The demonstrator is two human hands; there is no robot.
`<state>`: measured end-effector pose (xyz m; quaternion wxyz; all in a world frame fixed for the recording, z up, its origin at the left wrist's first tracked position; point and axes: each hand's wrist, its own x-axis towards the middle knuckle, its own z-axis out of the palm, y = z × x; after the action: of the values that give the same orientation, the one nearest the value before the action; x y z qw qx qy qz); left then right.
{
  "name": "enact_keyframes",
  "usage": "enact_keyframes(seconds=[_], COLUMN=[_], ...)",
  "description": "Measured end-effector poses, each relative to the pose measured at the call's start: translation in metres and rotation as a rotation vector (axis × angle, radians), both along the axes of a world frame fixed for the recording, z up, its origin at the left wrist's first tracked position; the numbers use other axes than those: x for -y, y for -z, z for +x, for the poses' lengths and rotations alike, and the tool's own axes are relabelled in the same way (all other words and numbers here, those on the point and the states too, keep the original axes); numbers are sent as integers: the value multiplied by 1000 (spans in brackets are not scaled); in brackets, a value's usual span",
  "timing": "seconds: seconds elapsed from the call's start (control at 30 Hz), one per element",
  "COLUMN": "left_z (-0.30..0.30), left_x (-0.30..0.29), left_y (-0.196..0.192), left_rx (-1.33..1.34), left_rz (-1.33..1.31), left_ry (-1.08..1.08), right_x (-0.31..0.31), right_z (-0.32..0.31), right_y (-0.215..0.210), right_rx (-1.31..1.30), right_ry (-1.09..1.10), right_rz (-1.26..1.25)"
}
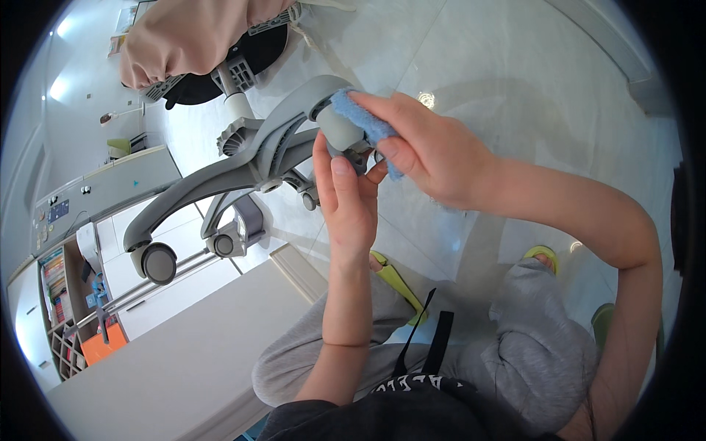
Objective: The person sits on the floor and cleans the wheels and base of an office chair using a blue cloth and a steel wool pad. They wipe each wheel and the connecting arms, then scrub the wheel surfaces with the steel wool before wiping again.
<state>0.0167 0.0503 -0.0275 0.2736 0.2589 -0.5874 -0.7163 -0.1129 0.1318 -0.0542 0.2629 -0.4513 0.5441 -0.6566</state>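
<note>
A swivel chair lies tipped over, its grey star-shaped base (259,158) turned toward me. At the end of the nearest leg is a grey caster (340,132). My left hand (348,209) cups this caster from below, with its fingers and thumb against it. Pressed between the fingers and thumb of my right hand (445,158) is a blue cloth (359,116), which lies over the right side of the same caster. Another caster (158,262) hangs from the leg at the left. A pink cover (193,37) drapes the chair's upper part.
Beside my left arm runs a long pale panel (176,345). Farther left stand a shelf with books (55,283) and an orange box (104,342). Glossy tiled floor (500,59) spreads out to the right. My feet are in lime-green slippers (401,290).
</note>
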Motion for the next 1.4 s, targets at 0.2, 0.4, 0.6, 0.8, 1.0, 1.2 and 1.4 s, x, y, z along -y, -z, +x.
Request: enact_keyframes(seconds=[0.2,0.4,0.6,0.8,1.0,1.2,1.4], left_z=[-8,1,11,8,22,6,25], left_x=[-3,-3,1,-1,-32,-94,-66], left_y=[1,1,7,13,110,119,110], left_rx=[-26,7,55,52,62,509,575], left_rz=[38,14,4,100,309,35,-60], left_ry=[-10,-14,-163,-178,176,189,230], right_x=[-8,28,70,67,-5,-40,-56], right_z=[-29,-37,-36,-54,-12,-39,-33], right_y=[12,-43,-65,-31,38,76,116], right_rx=[168,-481,-406,36,531,914,544], right_ry=[-45,-106,-267,-300,-464,-30,89], right_rz=[157,-270,240,393,607,559,565])
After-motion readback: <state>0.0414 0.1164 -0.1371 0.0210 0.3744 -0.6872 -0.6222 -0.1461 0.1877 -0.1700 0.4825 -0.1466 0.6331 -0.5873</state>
